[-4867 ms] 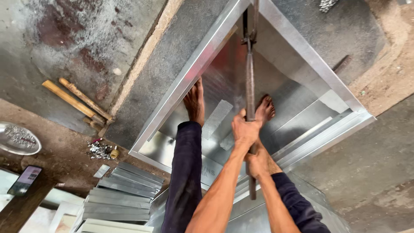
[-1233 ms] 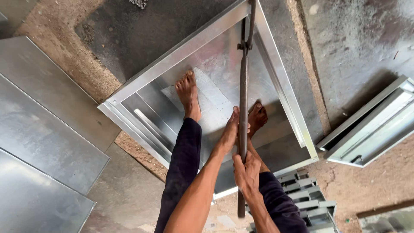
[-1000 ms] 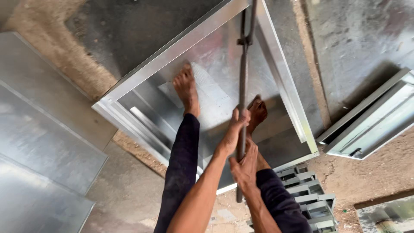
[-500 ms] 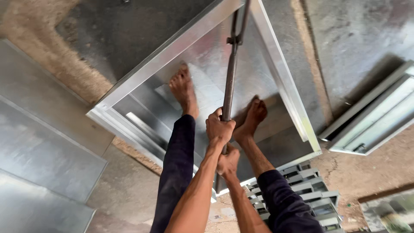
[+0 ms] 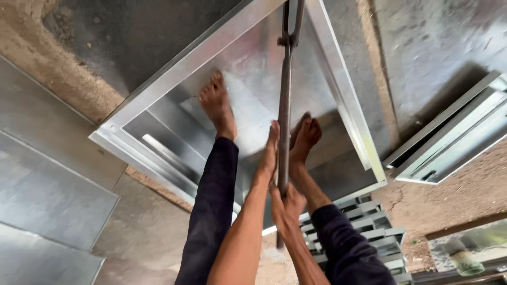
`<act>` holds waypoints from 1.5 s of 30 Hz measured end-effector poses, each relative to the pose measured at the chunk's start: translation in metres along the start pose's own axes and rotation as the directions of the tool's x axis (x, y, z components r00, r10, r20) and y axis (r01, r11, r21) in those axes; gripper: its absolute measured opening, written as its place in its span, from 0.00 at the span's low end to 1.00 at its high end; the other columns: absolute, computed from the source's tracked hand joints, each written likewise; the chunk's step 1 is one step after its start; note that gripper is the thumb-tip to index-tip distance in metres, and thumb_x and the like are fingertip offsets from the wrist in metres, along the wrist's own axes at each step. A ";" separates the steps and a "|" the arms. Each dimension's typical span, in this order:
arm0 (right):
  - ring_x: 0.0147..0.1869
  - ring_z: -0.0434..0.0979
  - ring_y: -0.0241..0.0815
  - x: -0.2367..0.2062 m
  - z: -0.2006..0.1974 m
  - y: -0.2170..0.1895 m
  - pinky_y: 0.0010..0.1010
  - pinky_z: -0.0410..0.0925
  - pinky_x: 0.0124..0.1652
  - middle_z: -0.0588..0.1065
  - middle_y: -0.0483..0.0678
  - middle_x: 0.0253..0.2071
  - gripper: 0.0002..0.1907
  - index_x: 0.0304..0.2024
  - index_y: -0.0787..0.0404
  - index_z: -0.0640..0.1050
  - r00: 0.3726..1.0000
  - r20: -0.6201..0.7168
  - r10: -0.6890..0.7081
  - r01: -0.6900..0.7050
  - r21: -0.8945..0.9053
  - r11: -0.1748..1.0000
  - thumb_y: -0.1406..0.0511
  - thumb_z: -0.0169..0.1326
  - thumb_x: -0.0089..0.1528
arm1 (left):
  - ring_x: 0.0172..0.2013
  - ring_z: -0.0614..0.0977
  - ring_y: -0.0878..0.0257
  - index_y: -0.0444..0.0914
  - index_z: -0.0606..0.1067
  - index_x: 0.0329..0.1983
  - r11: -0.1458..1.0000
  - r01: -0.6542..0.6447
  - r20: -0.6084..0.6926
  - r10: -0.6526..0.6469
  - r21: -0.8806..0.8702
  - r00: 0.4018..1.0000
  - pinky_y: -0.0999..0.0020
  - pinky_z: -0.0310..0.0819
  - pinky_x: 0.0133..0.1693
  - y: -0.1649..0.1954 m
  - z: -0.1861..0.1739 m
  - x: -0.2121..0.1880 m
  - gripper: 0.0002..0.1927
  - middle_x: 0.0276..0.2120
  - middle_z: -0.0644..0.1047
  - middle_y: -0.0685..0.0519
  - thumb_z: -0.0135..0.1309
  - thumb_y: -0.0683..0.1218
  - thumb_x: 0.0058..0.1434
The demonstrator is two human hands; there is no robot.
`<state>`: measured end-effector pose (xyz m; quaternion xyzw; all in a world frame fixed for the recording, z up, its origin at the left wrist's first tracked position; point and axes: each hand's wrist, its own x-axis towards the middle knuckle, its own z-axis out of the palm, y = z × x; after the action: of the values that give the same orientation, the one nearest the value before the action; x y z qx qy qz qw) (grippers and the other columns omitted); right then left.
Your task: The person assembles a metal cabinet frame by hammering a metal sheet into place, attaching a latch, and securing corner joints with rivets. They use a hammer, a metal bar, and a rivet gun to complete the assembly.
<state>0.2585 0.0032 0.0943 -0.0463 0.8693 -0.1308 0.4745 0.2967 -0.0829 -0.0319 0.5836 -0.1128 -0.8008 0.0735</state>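
The fingers [image 5: 288, 203] of the right hand [image 5: 288, 208] are clenched around the lower part of a long rusty metal tool [image 5: 284, 121], while the left hand [image 5: 269, 153] lies stretched out flat along the tool's left side, fingers released and touching it. The tool stands nearly upright, its forked top reaching the far rim of a galvanised sheet-metal duct frame [image 5: 338, 105] lying on the floor. Both bare feet stand inside the frame, with flat metal sheets [image 5: 47, 184] left and another frame [image 5: 454, 142] right.
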 end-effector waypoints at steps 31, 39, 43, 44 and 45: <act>0.55 0.77 0.61 0.059 0.003 0.046 0.44 0.67 0.53 0.73 0.71 0.57 0.45 0.69 0.69 0.66 0.928 0.370 0.029 -0.179 0.377 0.909 0.60 0.56 0.49 | 0.21 0.77 0.63 0.35 0.75 0.39 0.844 -0.150 -0.222 0.301 0.515 0.927 0.65 0.74 0.25 0.012 0.079 -0.013 0.16 0.23 0.75 0.53 0.58 0.41 0.45; 0.61 0.73 0.54 0.131 0.033 0.013 0.40 0.65 0.59 0.71 0.64 0.60 0.42 0.68 0.64 0.67 0.992 -0.117 0.054 -0.015 0.310 0.951 0.54 0.54 0.53 | 0.15 0.76 0.61 0.40 0.76 0.34 0.721 0.065 -0.316 0.219 0.690 0.923 0.61 0.72 0.20 0.059 0.024 -0.022 0.09 0.15 0.76 0.54 0.53 0.42 0.48; 0.63 0.71 0.53 0.091 0.021 0.026 0.40 0.64 0.60 0.70 0.62 0.61 0.40 0.67 0.63 0.68 0.976 0.189 0.109 -0.131 0.109 0.985 0.52 0.53 0.55 | 0.19 0.80 0.61 0.37 0.78 0.29 0.727 -0.095 -0.283 0.380 0.680 0.881 0.61 0.74 0.25 0.040 0.058 -0.017 0.08 0.18 0.78 0.51 0.59 0.43 0.45; 0.63 0.71 0.52 0.088 0.013 0.030 0.39 0.64 0.60 0.70 0.61 0.61 0.39 0.67 0.63 0.68 0.955 0.262 0.137 -0.162 0.076 0.984 0.52 0.52 0.56 | 0.20 0.80 0.61 0.37 0.79 0.29 0.731 -0.135 -0.277 0.414 0.669 0.867 0.62 0.75 0.27 0.035 0.070 -0.016 0.08 0.18 0.79 0.51 0.60 0.43 0.43; 0.63 0.70 0.52 0.088 0.008 0.031 0.39 0.63 0.60 0.70 0.61 0.61 0.39 0.67 0.62 0.68 0.938 0.303 0.170 -0.204 0.083 0.976 0.51 0.52 0.56 | 0.20 0.81 0.60 0.38 0.78 0.30 0.747 -0.118 -0.282 0.386 0.655 0.879 0.61 0.76 0.28 0.034 0.074 -0.015 0.09 0.19 0.79 0.50 0.59 0.43 0.44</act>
<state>0.2187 0.0140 0.0104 0.0445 0.7807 -0.1255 0.6105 0.2306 -0.1049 0.0131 0.7042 -0.4310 -0.5641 0.0092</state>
